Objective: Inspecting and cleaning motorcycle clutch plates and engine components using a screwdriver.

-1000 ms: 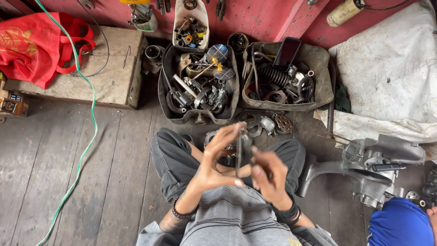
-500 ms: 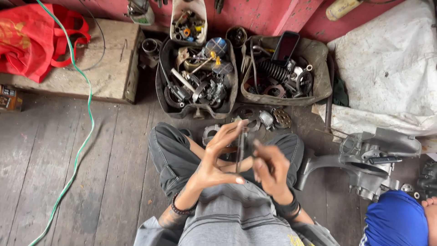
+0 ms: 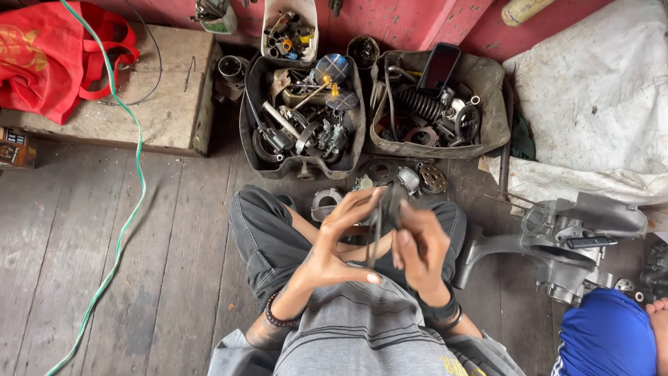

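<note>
Grey striped shirt, grey trousers, dark wristbands.

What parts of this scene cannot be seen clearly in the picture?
- Head view: the dark part held between the left hand and right hand is blurred and partly covered by fingers; its kind is unclear.
- Small pieces in the black tub overlap too much to tell apart.
- The person in blue is cut off by the bottom right edge.
- The red bag is cut by the left edge.
</note>
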